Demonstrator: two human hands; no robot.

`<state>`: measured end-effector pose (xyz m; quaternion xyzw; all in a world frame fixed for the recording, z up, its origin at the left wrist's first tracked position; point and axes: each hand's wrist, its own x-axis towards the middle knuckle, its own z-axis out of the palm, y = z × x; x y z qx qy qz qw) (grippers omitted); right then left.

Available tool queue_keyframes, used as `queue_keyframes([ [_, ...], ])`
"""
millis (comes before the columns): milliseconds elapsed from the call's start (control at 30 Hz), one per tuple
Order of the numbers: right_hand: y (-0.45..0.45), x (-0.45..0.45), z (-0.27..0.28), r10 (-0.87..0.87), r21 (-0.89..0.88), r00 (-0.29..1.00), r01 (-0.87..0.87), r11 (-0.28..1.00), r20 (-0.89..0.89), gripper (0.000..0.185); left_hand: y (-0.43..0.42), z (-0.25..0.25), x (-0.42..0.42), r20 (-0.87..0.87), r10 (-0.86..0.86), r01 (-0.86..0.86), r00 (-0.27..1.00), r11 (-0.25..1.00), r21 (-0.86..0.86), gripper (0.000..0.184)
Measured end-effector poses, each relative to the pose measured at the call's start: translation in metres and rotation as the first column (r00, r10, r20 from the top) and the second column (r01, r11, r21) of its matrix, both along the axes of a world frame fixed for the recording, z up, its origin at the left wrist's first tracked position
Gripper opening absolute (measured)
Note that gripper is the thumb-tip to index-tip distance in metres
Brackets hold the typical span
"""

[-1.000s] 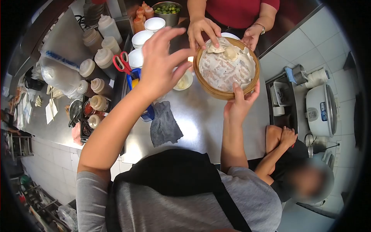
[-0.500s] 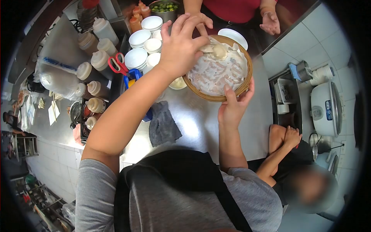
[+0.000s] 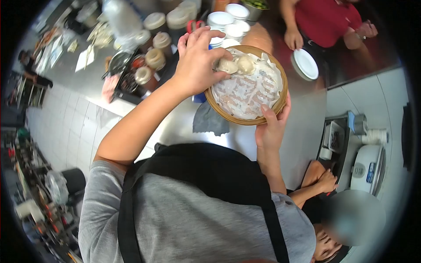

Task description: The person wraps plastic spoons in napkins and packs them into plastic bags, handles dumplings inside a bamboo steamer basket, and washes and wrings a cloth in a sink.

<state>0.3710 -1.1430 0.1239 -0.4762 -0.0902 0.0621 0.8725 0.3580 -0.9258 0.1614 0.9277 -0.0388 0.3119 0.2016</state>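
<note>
A round bamboo steamer (image 3: 244,121) is tilted up in front of me, lined with crinkled white paper (image 3: 247,96). My right hand (image 3: 271,129) grips its near right rim, thumb over the edge onto the paper. Two pale, round dumplings sit side by side near the steamer's far left edge. My left hand (image 3: 197,63) reaches over the left rim, with thumb and fingers around the left dumpling (image 3: 227,66). The other dumpling (image 3: 245,65) lies just right of it, apart from my fingers. Wet-looking marks show across the paper.
A grey cloth (image 3: 210,120) lies on the steel counter (image 3: 175,127). White bowls (image 3: 220,18), sauce bottles (image 3: 155,59) and red scissors (image 3: 194,25) stand beyond my left hand. Across the counter, a person in red holds a white plate (image 3: 305,64). Another person sits at right, arms folded together.
My left hand has lowered the left dumpling to the paper beside the other one. My view has turned, shifting the counter items rightward. The person in red now grasps the white plate.
</note>
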Motion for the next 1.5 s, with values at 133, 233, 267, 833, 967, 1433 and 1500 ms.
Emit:
queue_keyframes([
  [133,0.009,-0.021,0.002,0.192,-0.032,0.977,-0.195,0.98,-0.088,0.073,0.013,-0.005,-0.058,-0.046,0.093,-0.095,0.995,0.995,-0.023,0.04],
  [233,0.018,-0.034,0.008,0.274,-0.095,0.955,-0.284,0.954,-0.111,0.074,0.021,-0.007,-0.09,-0.009,0.123,-0.123,0.992,0.992,-0.025,0.036],
  [267,0.021,-0.038,0.011,0.293,-0.111,0.95,-0.304,0.946,-0.105,0.075,0.024,-0.008,-0.099,0.001,0.133,-0.133,0.991,0.991,-0.011,0.035],
  [833,0.062,-0.058,0.021,0.405,-0.203,0.914,-0.401,0.893,-0.027,0.076,0.051,-0.034,-0.148,0.024,0.25,-0.25,0.968,0.968,0.009,0.037],
  [967,0.075,-0.06,0.019,0.426,-0.195,0.904,-0.422,0.885,-0.024,0.076,0.067,-0.035,-0.156,-0.037,0.21,-0.211,0.977,0.977,-0.021,0.043],
  [1433,0.103,-0.07,0.008,0.498,-0.199,0.862,-0.506,0.839,-0.092,0.074,0.09,-0.039,-0.184,-0.078,0.144,-0.15,0.987,0.985,-0.08,0.019],
  [1500,0.104,-0.071,0.008,0.51,-0.208,0.856,-0.515,0.831,-0.081,0.073,0.094,-0.044,-0.184,-0.077,0.177,-0.185,0.981,0.975,-0.12,0.017],
])
